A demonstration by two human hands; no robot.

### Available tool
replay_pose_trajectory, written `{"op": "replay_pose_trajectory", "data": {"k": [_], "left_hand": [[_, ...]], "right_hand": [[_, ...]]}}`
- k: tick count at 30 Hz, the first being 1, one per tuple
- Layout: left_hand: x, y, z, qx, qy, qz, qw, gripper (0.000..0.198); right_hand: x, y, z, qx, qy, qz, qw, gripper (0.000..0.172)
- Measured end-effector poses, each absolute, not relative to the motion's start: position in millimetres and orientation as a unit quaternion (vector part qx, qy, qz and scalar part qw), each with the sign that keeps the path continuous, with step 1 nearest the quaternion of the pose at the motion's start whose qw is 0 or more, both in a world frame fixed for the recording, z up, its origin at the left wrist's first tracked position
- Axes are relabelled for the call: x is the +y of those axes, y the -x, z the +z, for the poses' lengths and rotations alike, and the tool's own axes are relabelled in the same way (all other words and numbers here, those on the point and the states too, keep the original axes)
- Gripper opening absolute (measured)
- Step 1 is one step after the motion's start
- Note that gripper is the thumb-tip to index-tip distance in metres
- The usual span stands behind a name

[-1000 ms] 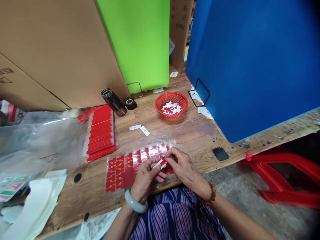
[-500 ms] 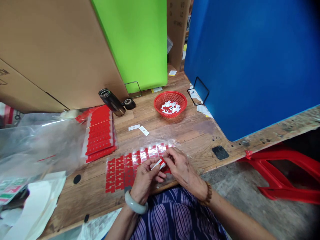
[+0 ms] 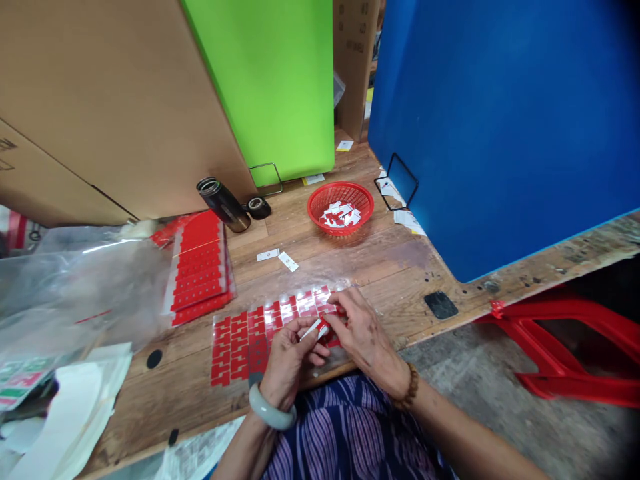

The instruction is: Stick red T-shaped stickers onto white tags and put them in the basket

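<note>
Between the thumb and fingers of my left hand is a small white card with a red sticker at its right end. My right hand is closed at that red end, its thumb against the sticker; its fingertips partly hide what they grip. Under both hands lies a clear sheet of red stickers, die-cut in rows. Ahead on the table, a red plastic basket holds many white cards with red stickers. Two loose white cards lie left of it.
A dark tumbler leans near its black lid. Stacked red sticker sheets and clear plastic lie left. Green and blue boards stand behind, with wire stands. A red stool is beside the table.
The fingers of my right hand have shifted slightly up and its index finger has lifted from the card's red end. My left hand and the card have hardly moved.
</note>
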State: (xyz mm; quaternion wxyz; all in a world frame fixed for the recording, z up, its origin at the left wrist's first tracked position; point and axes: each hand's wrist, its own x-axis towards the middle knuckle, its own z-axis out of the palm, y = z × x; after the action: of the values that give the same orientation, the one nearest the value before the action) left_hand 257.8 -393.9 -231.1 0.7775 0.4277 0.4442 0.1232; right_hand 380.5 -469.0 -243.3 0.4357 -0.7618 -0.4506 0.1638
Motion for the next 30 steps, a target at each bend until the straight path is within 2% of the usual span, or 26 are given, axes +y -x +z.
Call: {"op": "replay_pose_trajectory", "data": {"k": [2, 5, 9, 15, 19, 26, 30], "left_hand": [[-393.8, -258.1, -229.0, 0.455, -0.414, 0.117, 0.78, 0.046], [-394.1, -258.2, -226.0, 0.465, -0.4, 0.112, 0.782, 0.046], [-393.9, -257.9, -226.3, 0.465, -0.396, 0.115, 0.784, 0.045], [-393.3, -255.6, -231.3, 0.451, -0.398, 0.118, 0.79, 0.044], [-393.2, -253.7, -231.6, 0.454, -0.408, 0.13, 0.781, 0.045], [-397.8, -254.5, -229.0, 0.445, -0.436, 0.156, 0.767, 0.046], [-398.8, -255.6, -226.3, 0.459, -0.445, 0.183, 0.747, 0.046]], "right_hand": [[-468.5, -386.9, -246.3, -0.42, 0.749, 0.179, 0.48, 0.015], [-469.9, -395.4, -252.4, -0.384, 0.722, 0.237, 0.525, 0.01], [-474.7, -396.7, -256.0, -0.355, 0.683, 0.349, 0.534, 0.02], [-474.2, -388.2, -250.5, -0.293, 0.584, 0.508, 0.561, 0.025], [-471.5, -384.1, -251.5, -0.243, 0.548, 0.542, 0.589, 0.031], [-470.6, -375.6, -260.3, -0.16, 0.508, 0.561, 0.634, 0.021], [-469.9, -375.3, -255.4, -0.135, 0.466, 0.587, 0.648, 0.022]]}}
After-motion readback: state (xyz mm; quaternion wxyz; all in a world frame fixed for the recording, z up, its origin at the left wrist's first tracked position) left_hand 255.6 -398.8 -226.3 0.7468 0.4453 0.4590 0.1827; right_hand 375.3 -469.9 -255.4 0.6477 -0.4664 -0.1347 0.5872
